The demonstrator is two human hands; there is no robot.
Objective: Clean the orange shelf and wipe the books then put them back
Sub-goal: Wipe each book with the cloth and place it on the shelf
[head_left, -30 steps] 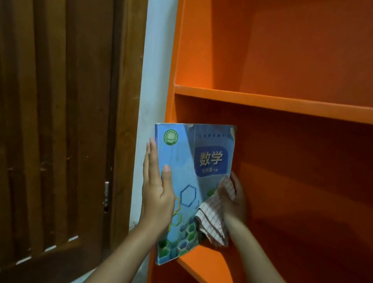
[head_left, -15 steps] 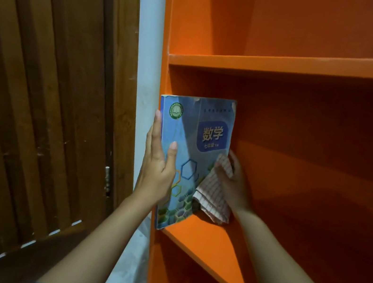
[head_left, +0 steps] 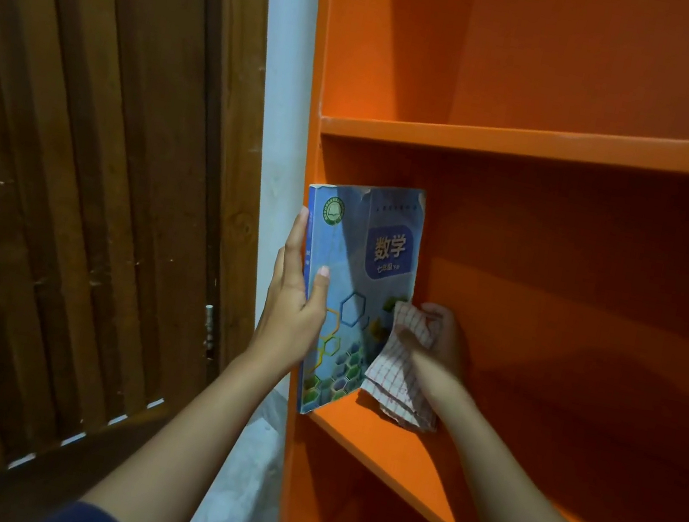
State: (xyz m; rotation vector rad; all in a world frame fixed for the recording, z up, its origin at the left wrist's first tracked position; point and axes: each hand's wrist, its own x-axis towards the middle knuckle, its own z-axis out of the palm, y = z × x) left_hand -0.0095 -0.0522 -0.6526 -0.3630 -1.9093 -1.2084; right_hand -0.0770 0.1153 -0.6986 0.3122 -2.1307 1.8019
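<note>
A blue textbook (head_left: 367, 265) with a hexagon pattern stands upright at the left end of the orange shelf (head_left: 392, 448), its lower corner on the board's front edge. My left hand (head_left: 291, 302) grips the book's spine, thumb across the cover and fingers behind. My right hand (head_left: 439, 342) holds a white checked cloth (head_left: 396, 385) against the book's right edge, inside the compartment. The cloth hangs down to the shelf board.
A dark wooden slatted door (head_left: 74, 167) fills the left side, with a strip of pale wall (head_left: 281, 111) between it and the shelf. A further orange board (head_left: 538, 143) runs above, with another compartment below.
The view shifted between frames. The book stands a little straighter and my right hand with the cloth stays at its lower right edge.
</note>
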